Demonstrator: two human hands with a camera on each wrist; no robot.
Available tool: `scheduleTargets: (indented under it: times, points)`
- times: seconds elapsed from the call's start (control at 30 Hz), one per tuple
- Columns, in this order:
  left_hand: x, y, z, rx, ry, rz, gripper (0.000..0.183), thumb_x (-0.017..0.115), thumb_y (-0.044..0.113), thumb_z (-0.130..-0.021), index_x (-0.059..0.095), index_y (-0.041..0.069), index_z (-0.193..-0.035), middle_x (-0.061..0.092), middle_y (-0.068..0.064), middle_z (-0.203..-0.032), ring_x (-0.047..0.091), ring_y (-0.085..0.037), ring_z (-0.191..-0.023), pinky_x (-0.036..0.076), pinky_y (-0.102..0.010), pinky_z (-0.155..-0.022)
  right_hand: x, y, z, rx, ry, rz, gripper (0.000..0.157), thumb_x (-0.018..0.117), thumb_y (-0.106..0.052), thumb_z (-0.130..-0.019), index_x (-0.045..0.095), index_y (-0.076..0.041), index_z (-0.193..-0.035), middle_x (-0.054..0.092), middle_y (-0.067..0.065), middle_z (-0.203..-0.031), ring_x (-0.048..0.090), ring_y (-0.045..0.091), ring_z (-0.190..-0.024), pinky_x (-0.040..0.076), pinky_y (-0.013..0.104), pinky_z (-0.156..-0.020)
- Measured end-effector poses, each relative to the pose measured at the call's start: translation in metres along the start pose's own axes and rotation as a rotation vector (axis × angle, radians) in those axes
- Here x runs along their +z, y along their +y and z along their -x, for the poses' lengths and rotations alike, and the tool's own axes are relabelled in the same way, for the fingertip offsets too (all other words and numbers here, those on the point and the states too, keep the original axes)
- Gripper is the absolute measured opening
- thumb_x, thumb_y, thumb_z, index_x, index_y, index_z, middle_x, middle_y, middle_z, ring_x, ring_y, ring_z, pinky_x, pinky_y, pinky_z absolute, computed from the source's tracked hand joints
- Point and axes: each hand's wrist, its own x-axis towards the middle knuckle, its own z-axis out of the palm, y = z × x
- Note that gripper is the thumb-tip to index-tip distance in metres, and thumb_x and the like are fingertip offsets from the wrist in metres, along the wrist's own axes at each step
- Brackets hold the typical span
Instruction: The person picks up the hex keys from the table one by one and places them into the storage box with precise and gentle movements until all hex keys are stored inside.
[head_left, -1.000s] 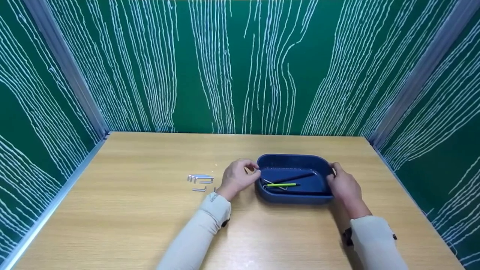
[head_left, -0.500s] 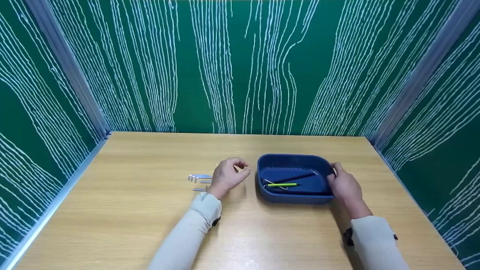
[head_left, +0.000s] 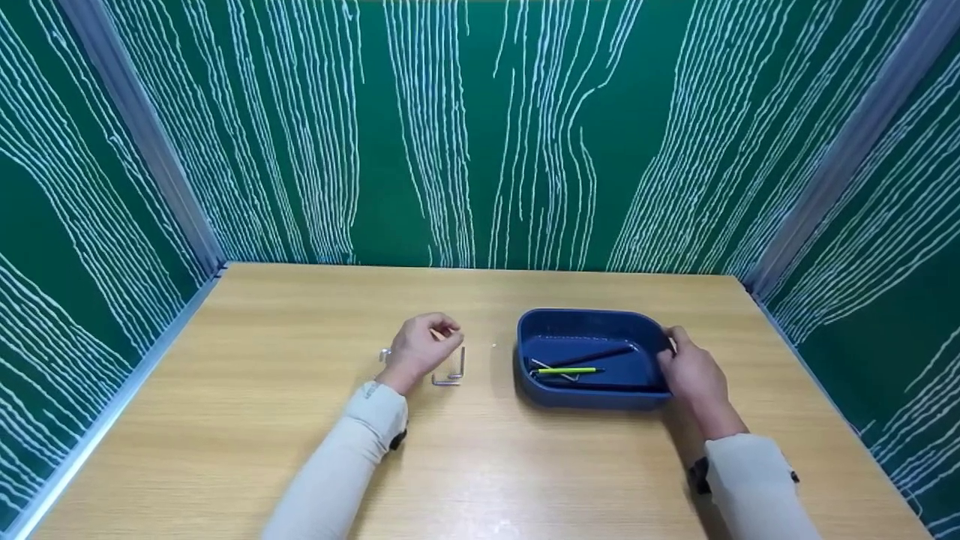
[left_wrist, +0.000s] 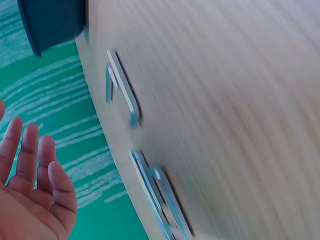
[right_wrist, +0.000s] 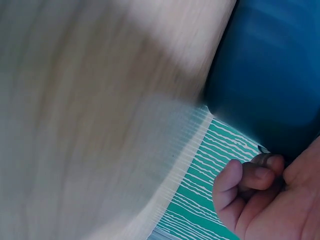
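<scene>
My left hand [head_left: 421, 346] hovers over the table beside several L-shaped hex keys [head_left: 447, 384], covering some of them in the head view. The left wrist view shows its fingers [left_wrist: 46, 155] loosely bent, apart from the silvery hex keys [left_wrist: 125, 90] and holding nothing visible. A dark blue bin [head_left: 600, 399] stands to the right, its right end gripped by my right hand [head_left: 697, 382]. Inside the bin lie a yellow-green pen [head_left: 566, 370], a dark thin stick-like item [head_left: 609, 353] and at least one hex key. In the right wrist view, curled fingers [right_wrist: 257, 180] sit against the bin's blue wall [right_wrist: 270, 75].
The wooden table [head_left: 525, 480] meets green walls [head_left: 495, 135] with white wavy lines at the back and both sides. Metal corner posts [head_left: 142, 127] rise at the left and right.
My left hand has moved left, away from the bin's left rim to above the hex keys. The right hand keeps its grip on the bin, which stays in place.
</scene>
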Motion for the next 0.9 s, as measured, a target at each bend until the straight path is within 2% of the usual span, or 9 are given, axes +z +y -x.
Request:
scheduleTargets:
  times: [0.2, 0.33, 0.53, 0.67, 0.9]
  points:
    - [-0.015, -0.012, 0.003, 0.001, 0.046, 0.02, 0.006, 0.061, 0.036, -0.074, 0.062, 0.03, -0.076, 0.059, 0.012, -0.074, 0.054, -0.009, -0.061, 0.042, -0.027, -0.056, 0.004, 0.001, 0.002, -0.033, 0.046, 0.019, 0.042, 0.035, -0.021, -0.09, 0.031, -0.011, -0.131, 0.054, 0.016, -0.084, 0.049, 0.024, -0.064, 0.031, 0.029, -0.048]
    - [-0.022, -0.018, 0.004, -0.014, 0.054, 0.015, 0.007, 0.061, 0.037, -0.074, 0.062, 0.03, -0.077, 0.058, 0.011, -0.074, 0.053, -0.01, -0.06, 0.042, -0.027, -0.055, 0.004, 0.002, 0.002, -0.027, 0.03, 0.011, 0.043, 0.034, -0.022, -0.091, 0.03, -0.01, -0.132, 0.053, 0.017, -0.089, 0.049, 0.025, -0.067, 0.032, 0.03, -0.05]
    - [-0.029, -0.033, 0.002, -0.052, 0.065, -0.044, 0.008, 0.062, 0.038, -0.074, 0.062, 0.03, -0.075, 0.058, 0.012, -0.073, 0.051, -0.009, -0.067, 0.04, -0.026, -0.061, 0.002, 0.002, 0.001, -0.006, 0.002, -0.01, 0.044, 0.033, -0.023, -0.091, 0.027, -0.011, -0.133, 0.051, 0.018, -0.097, 0.05, 0.027, -0.074, 0.034, 0.03, -0.054]
    - [-0.037, -0.045, 0.003, -0.114, 0.073, -0.065, 0.008, 0.062, 0.036, -0.074, 0.062, 0.029, -0.075, 0.058, 0.011, -0.074, 0.051, -0.01, -0.073, 0.04, -0.027, -0.067, 0.002, 0.002, 0.0, -0.001, -0.004, -0.011, 0.044, 0.033, -0.024, -0.092, 0.027, -0.012, -0.133, 0.05, 0.018, -0.101, 0.049, 0.028, -0.077, 0.035, 0.032, -0.057]
    - [-0.051, -0.058, 0.005, -0.239, 0.068, -0.035, 0.011, 0.06, 0.035, -0.076, 0.063, 0.025, -0.079, 0.059, 0.006, -0.081, 0.053, -0.014, -0.078, 0.041, -0.03, -0.071, -0.001, 0.0, 0.0, 0.003, -0.009, -0.023, 0.044, 0.032, -0.025, -0.092, 0.026, -0.011, -0.134, 0.049, 0.022, -0.11, 0.048, 0.031, -0.084, 0.037, 0.038, -0.065]
